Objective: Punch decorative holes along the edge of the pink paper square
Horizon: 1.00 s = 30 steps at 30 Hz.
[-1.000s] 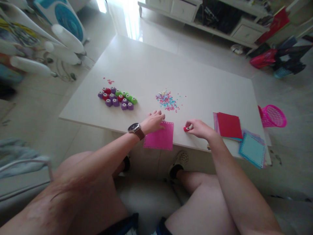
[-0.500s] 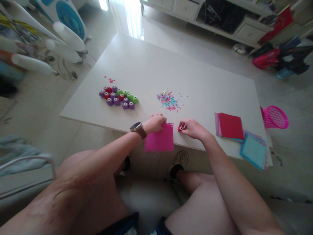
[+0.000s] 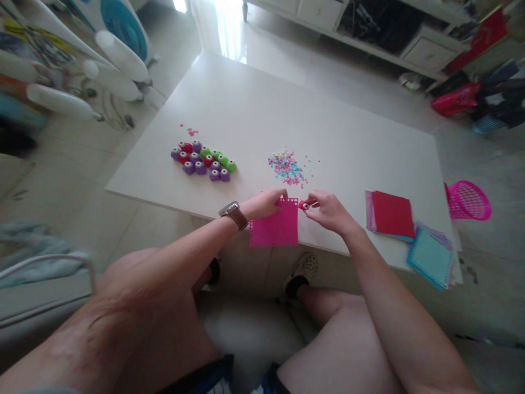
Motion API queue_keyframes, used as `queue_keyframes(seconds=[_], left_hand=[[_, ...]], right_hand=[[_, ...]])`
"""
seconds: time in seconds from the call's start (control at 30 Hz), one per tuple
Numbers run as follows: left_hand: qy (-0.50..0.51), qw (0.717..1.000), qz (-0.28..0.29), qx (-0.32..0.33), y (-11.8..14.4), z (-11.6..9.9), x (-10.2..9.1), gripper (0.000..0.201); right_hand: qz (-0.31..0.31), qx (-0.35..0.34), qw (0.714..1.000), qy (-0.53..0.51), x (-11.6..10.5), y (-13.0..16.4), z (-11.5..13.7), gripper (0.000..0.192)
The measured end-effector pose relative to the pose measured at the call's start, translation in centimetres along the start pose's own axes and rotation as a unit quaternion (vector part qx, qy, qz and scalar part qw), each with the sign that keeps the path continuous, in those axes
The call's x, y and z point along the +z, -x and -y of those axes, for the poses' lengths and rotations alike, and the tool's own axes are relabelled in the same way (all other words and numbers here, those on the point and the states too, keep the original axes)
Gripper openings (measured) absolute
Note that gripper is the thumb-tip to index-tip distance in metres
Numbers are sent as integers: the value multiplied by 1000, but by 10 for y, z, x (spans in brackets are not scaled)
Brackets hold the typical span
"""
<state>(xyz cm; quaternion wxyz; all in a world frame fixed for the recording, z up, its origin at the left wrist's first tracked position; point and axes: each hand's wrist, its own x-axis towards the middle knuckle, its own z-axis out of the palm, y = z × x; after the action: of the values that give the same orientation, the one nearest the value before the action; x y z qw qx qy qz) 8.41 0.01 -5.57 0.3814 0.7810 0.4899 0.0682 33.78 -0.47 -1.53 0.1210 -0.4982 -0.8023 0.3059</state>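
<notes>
My left hand [image 3: 268,204] is closed on a bright pink sheet of paper [image 3: 274,230] that juts over the table's near edge. Small punched holes run along the sheet's borders. A small red craft punch [image 3: 303,205] with a round white-and-black button is held between the thumb and fingers of my right hand [image 3: 326,209]. The punch sits at the sheet's upper right corner; whether the paper is inside its slot I cannot tell. Beyond my hands lies a heap of tiny punched paper pieces [image 3: 289,168] in pink, blue and pale colours.
Purple, red and green craft punches [image 3: 200,160] stand grouped on the white table [image 3: 353,142], with a few red paper bits [image 3: 192,132] behind them. At the right lie a red paper stack [image 3: 394,215] and hole-edged blue sheets [image 3: 430,257]. A pink basket [image 3: 470,201] stands past the table's edge.
My right hand has brought the red punch up and in against the sheet's upper right corner. The pink sheet has shifted slightly rightward with my left hand. The whole view has moved a little.
</notes>
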Motion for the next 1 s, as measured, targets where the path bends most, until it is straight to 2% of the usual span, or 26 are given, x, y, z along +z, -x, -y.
queue_keyframes(seconds=[1.0], left_hand=[[8, 1000, 11, -25, 3, -8, -3, 53]], right_hand=[[7, -1, 1000, 17, 1, 2, 2, 19]])
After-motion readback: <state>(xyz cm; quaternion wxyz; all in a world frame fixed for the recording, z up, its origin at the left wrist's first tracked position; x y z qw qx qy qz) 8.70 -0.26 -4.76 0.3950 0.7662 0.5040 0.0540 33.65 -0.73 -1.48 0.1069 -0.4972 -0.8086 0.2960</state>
